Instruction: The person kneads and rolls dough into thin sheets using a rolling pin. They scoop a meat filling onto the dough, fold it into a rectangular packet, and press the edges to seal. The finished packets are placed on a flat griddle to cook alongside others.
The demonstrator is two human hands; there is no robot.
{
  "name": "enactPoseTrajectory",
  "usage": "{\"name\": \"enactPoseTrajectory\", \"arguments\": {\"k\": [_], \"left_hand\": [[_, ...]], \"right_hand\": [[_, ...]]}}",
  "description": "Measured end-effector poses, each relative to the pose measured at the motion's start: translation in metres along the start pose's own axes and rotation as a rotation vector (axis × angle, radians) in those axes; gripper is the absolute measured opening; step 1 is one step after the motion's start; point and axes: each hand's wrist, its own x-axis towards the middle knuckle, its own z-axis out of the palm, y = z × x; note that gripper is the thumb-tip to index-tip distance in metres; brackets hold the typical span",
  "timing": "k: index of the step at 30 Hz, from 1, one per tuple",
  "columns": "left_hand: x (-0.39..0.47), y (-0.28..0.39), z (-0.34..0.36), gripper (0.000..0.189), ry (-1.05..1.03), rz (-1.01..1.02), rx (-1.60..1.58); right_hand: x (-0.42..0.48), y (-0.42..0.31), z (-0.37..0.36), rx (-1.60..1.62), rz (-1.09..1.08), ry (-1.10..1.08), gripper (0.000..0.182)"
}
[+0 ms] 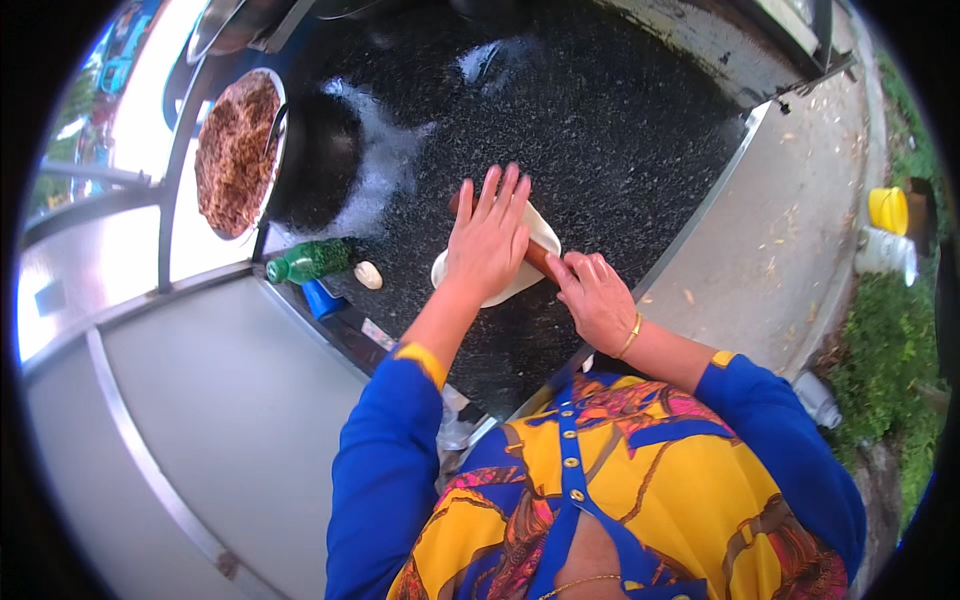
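A thin sheet of dough (516,286) lies on the black speckled stone worktop (615,150). Across it runs a brown wooden rolling pin (540,258). My left hand (489,244) rests flat over the pin, palm down with fingers stretched out, covering much of the pin and part of the dough. At the pin's near end, my right hand (596,300) has its fingers curled round it. To the left of the sheet sits a small ball of dough (368,275).
A green plastic bottle (311,260) lies on its side at the worktop's left edge. Beyond it stands a large dish of brown filling (238,157) with a spoon handle (276,129). Metal framing (171,180) borders the left; pavement (757,225) and a yellow bucket (888,211) are at right.
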Motion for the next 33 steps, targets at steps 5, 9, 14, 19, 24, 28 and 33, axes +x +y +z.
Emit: {"name": "enactPoseTrajectory", "arguments": {"k": [5, 9, 14, 19, 24, 28, 33], "left_hand": [[0.053, 0.015, 0.005, 0.055, 0.154, -0.079, 0.094], [0.147, 0.016, -0.035, 0.054, 0.104, -0.093, 0.248], [0.115, 0.013, -0.021, 0.063, 0.288, 0.014, 0.019], [0.033, 0.002, 0.009, 0.067, -0.06, -0.117, -0.033], [-0.05, 0.005, -0.019, 0.06, 0.014, -0.174, 0.01], [-0.12, 0.002, -0.01, 0.054, 0.034, -0.232, -0.005], [-0.189, -0.005, -0.03, 0.055, 0.035, -0.204, -0.115]], "right_hand": [[0.022, 0.029, -0.003, -0.049, 0.034, 0.009, 0.058], [0.073, 0.07, -0.014, -0.011, 0.085, -0.016, 0.051], [0.037, 0.034, -0.007, 0.025, 0.123, -0.02, 0.062], [0.015, 0.013, 0.017, -0.041, 0.097, -0.145, 0.063], [0.011, -0.022, 0.015, -0.075, 0.003, -0.106, 0.056], [-0.004, -0.048, 0.035, -0.042, -0.043, -0.123, 0.06], [-0.018, -0.081, 0.053, -0.007, -0.147, -0.105, 0.066]]}}
